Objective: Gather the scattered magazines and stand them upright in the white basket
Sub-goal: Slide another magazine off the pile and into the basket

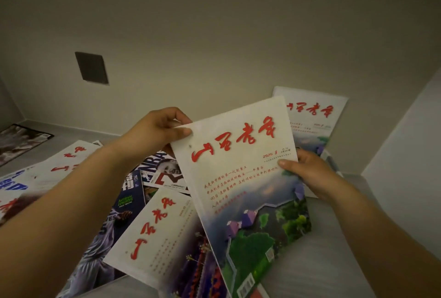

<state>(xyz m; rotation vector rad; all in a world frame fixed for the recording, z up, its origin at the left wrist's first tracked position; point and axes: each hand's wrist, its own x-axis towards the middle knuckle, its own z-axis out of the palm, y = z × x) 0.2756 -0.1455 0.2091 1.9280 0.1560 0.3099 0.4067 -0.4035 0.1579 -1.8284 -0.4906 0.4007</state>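
I hold a white magazine with red calligraphy and a landscape picture [243,178] up in front of me. My left hand [157,128] pinches its top left corner. My right hand [307,173] grips its right edge, thumb on the cover. Behind it another magazine of the same kind [315,116] stands upright against the wall; a bit of white basket [330,160] shows beside my right hand, mostly hidden. Several magazines lie scattered below: a similar white one [160,233], a dark basketball one [114,226] and an NBA one [164,171].
More magazines lie at the left [59,164], and a dark one [19,140] sits in the far left corner. A grey plate [91,67] is on the beige wall. A white panel [405,145] rises at the right. The floor is pale grey.
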